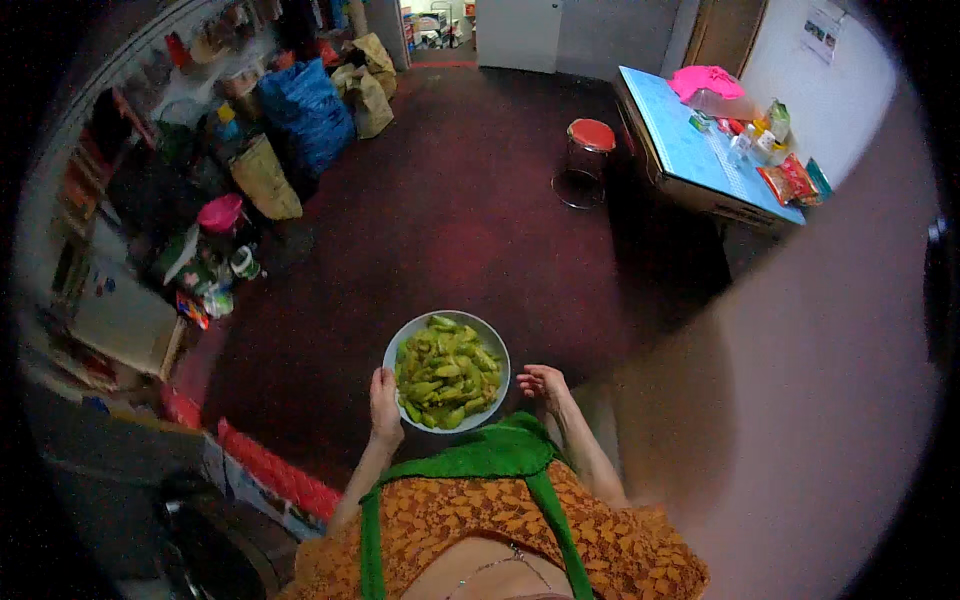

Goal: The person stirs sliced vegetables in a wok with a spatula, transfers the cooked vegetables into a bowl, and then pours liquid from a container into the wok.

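A round white plate (390, 350) heaped with cooked green vegetable pieces (448, 375) is held in front of my body. My left hand (384, 400) grips its left rim, with the thumb up by the edge and the other fingers hidden underneath. To the right of the plate, apart from its rim, my right hand (543, 382) hangs in the air with fingers loosely curled and spread, holding nothing. A green apron (480, 450) lies just below the plate.
At the right stands a table with a blue top (680, 130), bearing bottles and packets. A red-topped stool (591, 136) is beside it. Bags, including a large blue one (308, 110), line the left side. A pale wall (800, 380) rises close on my right; an open doorway (438, 30) lies ahead.
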Available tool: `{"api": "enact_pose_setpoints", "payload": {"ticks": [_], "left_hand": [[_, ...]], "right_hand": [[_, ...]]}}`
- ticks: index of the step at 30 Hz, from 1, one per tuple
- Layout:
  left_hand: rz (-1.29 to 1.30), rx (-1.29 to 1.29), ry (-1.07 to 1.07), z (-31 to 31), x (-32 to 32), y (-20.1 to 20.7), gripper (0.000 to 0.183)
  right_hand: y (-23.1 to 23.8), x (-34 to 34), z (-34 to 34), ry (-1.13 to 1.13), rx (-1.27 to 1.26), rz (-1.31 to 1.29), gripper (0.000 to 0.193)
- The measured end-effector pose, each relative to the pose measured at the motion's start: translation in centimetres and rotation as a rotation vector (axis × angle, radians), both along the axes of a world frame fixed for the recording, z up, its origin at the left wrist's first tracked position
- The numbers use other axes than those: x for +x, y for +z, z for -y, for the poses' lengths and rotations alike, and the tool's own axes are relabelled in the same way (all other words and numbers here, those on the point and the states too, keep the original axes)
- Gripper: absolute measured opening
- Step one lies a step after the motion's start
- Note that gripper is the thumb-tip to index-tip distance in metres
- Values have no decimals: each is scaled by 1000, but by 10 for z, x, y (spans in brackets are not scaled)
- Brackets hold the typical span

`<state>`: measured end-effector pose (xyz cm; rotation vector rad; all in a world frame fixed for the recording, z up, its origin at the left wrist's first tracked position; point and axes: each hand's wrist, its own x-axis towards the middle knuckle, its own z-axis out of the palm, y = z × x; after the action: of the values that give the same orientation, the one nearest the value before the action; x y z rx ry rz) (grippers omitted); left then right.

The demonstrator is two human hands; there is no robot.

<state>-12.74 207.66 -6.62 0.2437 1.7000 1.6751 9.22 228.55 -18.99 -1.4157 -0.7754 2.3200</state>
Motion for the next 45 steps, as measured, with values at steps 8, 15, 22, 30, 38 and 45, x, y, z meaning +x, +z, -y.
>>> {"api": "enact_pose_setpoints", "payload": {"ticks": [8,15,22,30,38,45], "left_hand": [[53,133,186,-108,-55,51,43],[33,157,33,-282,-151,49,40],[11,282,-14,-397,-194,84,35],[46,310,17,-386,-186,89,32],[39,209,77,-379,-176,92,29],[40,129,66,-389,-181,104,28]], "right_hand": [[27,-96,-133,453,324,35,19],[-46,-10,-216,187,322,601,20],[-51,76,-193,28,-58,687,11],[-2,-1,-290,401,261,758,20],[98,-179,-359,633,530,213,20],[197,-198,-341,428,338,-257,38]]}}
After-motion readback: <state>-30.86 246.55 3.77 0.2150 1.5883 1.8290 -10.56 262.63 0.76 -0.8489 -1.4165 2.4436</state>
